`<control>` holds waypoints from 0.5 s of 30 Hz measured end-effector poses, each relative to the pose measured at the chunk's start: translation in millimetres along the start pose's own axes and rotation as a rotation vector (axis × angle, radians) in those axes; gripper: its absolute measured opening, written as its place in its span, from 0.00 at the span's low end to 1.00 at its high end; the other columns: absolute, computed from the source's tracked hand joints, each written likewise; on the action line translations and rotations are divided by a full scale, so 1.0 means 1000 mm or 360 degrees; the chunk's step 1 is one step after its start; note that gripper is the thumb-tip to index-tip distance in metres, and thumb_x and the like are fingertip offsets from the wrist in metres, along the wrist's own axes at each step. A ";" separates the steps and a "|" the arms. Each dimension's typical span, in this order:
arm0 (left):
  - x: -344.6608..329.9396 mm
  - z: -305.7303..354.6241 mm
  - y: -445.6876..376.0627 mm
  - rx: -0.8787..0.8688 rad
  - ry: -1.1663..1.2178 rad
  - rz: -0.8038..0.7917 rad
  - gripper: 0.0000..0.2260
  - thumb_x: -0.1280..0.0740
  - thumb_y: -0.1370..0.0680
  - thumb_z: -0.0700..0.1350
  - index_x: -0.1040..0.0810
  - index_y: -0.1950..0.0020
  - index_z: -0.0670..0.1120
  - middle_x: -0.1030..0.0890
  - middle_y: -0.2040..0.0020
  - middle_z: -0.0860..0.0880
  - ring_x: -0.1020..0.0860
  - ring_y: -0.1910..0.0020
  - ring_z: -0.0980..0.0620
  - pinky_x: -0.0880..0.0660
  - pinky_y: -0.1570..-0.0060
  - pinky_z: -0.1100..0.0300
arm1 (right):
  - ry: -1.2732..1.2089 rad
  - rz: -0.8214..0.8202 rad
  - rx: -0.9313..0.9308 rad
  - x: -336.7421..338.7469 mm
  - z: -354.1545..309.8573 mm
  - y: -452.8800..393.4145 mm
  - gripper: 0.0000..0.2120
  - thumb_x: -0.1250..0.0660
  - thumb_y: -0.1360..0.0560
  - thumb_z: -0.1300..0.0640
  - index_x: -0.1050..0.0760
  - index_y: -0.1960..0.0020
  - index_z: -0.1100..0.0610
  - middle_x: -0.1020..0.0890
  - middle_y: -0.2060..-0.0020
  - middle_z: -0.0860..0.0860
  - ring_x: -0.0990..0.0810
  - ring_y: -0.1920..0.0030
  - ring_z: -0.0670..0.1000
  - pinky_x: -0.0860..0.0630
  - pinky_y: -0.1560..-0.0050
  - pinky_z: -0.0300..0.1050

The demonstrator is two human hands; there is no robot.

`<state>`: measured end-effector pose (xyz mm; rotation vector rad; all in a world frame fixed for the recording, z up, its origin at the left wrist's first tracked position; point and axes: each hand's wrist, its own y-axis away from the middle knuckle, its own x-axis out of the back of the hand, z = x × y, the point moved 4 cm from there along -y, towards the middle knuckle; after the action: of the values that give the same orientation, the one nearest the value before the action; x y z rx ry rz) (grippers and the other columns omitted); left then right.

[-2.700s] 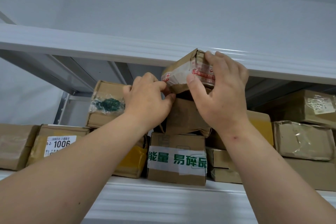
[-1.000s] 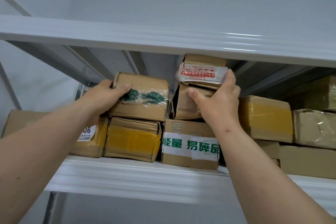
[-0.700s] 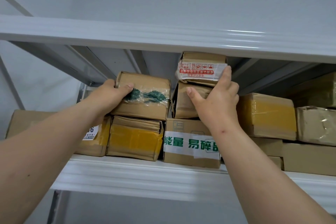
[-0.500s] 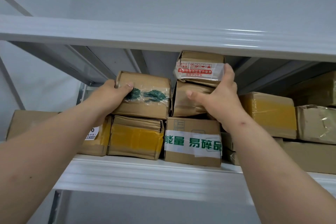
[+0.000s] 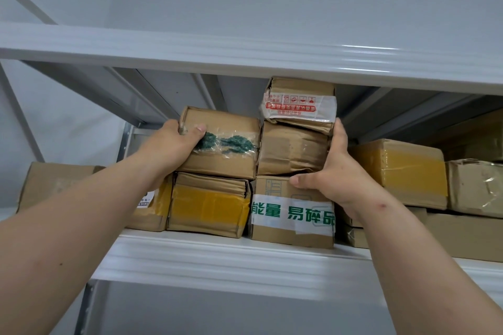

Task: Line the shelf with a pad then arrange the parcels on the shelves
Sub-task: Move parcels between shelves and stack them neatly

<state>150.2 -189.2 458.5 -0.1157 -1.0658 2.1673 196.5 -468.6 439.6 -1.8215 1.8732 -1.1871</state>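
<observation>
Cardboard parcels fill a white metal shelf [image 5: 231, 258]. My left hand [image 5: 174, 148] grips the left end of a parcel with green-printed tape [image 5: 226, 152], which lies on a yellow-taped parcel [image 5: 208, 207]. My right hand [image 5: 329, 171] clasps the right side of a crumpled brown parcel [image 5: 292, 149], thumb under its lower edge. That parcel sits on a box with white tape and green characters [image 5: 291, 215]. A small parcel with red-and-white tape [image 5: 299, 105] rests on top of the crumpled one, just under the upper shelf.
The upper shelf beam [image 5: 245, 60] runs close above the stack. More parcels stand to the right, one with yellow tape [image 5: 402, 171], and others to the left, one with a white label [image 5: 148, 200]. Grey wall lies behind and above.
My right hand slid down from the red-taped top parcel to the crumpled parcel beneath it, thumb now under its lower edge. My left hand keeps its hold on the green-taped parcel.
</observation>
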 end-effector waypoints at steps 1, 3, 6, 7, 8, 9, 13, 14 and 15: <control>0.000 0.001 0.000 0.0003 -0.0011 0.0004 0.28 0.41 0.20 0.63 0.34 0.28 0.45 0.29 0.45 0.47 0.29 0.48 0.46 0.31 0.51 0.52 | 0.0001 -0.0004 0.0016 0.000 0.000 0.001 0.64 0.20 0.34 0.61 0.68 0.25 0.34 0.34 0.27 0.50 0.27 0.33 0.54 0.25 0.36 0.59; 0.001 0.002 0.001 0.0003 -0.0026 0.0018 0.28 0.41 0.20 0.62 0.34 0.28 0.44 0.29 0.45 0.47 0.29 0.48 0.46 0.32 0.51 0.52 | 0.0005 0.0002 0.0033 0.000 0.000 0.003 0.63 0.21 0.33 0.61 0.67 0.24 0.35 0.35 0.26 0.49 0.29 0.32 0.54 0.27 0.34 0.57; 0.003 0.003 0.003 -0.0011 -0.0010 0.0032 0.29 0.40 0.20 0.62 0.36 0.26 0.45 0.30 0.44 0.47 0.29 0.48 0.46 0.31 0.51 0.52 | -0.0021 0.0004 0.0026 -0.001 0.001 0.006 0.61 0.21 0.33 0.60 0.65 0.23 0.36 0.33 0.27 0.48 0.30 0.31 0.53 0.28 0.32 0.58; 0.004 0.003 0.003 -0.0016 0.0002 0.0038 0.29 0.40 0.20 0.61 0.37 0.25 0.45 0.29 0.43 0.47 0.29 0.47 0.47 0.31 0.50 0.52 | -0.0026 0.0016 0.0020 -0.001 0.001 0.008 0.61 0.21 0.33 0.60 0.64 0.23 0.37 0.32 0.28 0.48 0.29 0.31 0.53 0.28 0.32 0.57; 0.004 0.003 0.005 -0.0020 0.0012 0.0043 0.29 0.39 0.20 0.61 0.37 0.25 0.45 0.28 0.41 0.46 0.29 0.47 0.47 0.30 0.50 0.52 | -0.0017 0.0035 0.0012 -0.001 0.001 0.009 0.60 0.21 0.33 0.59 0.64 0.23 0.37 0.32 0.28 0.48 0.29 0.31 0.53 0.28 0.33 0.56; 0.005 0.002 0.006 -0.0029 0.0023 0.0058 0.28 0.39 0.19 0.60 0.38 0.25 0.46 0.27 0.37 0.45 0.29 0.47 0.47 0.30 0.50 0.52 | 0.0007 0.0064 0.0013 -0.001 0.000 0.011 0.59 0.21 0.32 0.58 0.63 0.22 0.38 0.33 0.27 0.48 0.29 0.31 0.53 0.27 0.34 0.54; 0.006 0.003 0.012 -0.0115 0.0034 0.0135 0.29 0.37 0.19 0.57 0.40 0.23 0.47 0.29 0.30 0.43 0.27 0.39 0.44 0.30 0.44 0.52 | 0.0049 0.0203 0.0134 0.001 -0.004 0.017 0.53 0.22 0.31 0.56 0.57 0.22 0.39 0.35 0.26 0.46 0.29 0.32 0.50 0.26 0.35 0.50; 0.005 0.004 0.014 -0.0133 0.0015 0.0155 0.29 0.37 0.19 0.56 0.41 0.23 0.47 0.29 0.29 0.43 0.28 0.36 0.43 0.30 0.42 0.52 | 0.0031 0.0226 0.0171 0.002 -0.004 0.019 0.50 0.23 0.30 0.56 0.55 0.23 0.39 0.34 0.27 0.46 0.29 0.33 0.50 0.26 0.36 0.49; 0.005 0.005 0.015 -0.0149 -0.0011 0.0173 0.28 0.37 0.19 0.55 0.42 0.22 0.47 0.30 0.28 0.43 0.29 0.34 0.42 0.31 0.41 0.51 | 0.0012 0.0244 0.0206 0.002 -0.004 0.020 0.48 0.23 0.29 0.56 0.52 0.23 0.39 0.34 0.27 0.46 0.29 0.33 0.49 0.26 0.36 0.49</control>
<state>136.0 -195.4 452.4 -0.2137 -1.1902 2.2154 179.0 -471.2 428.4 -1.5783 1.8558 -1.2316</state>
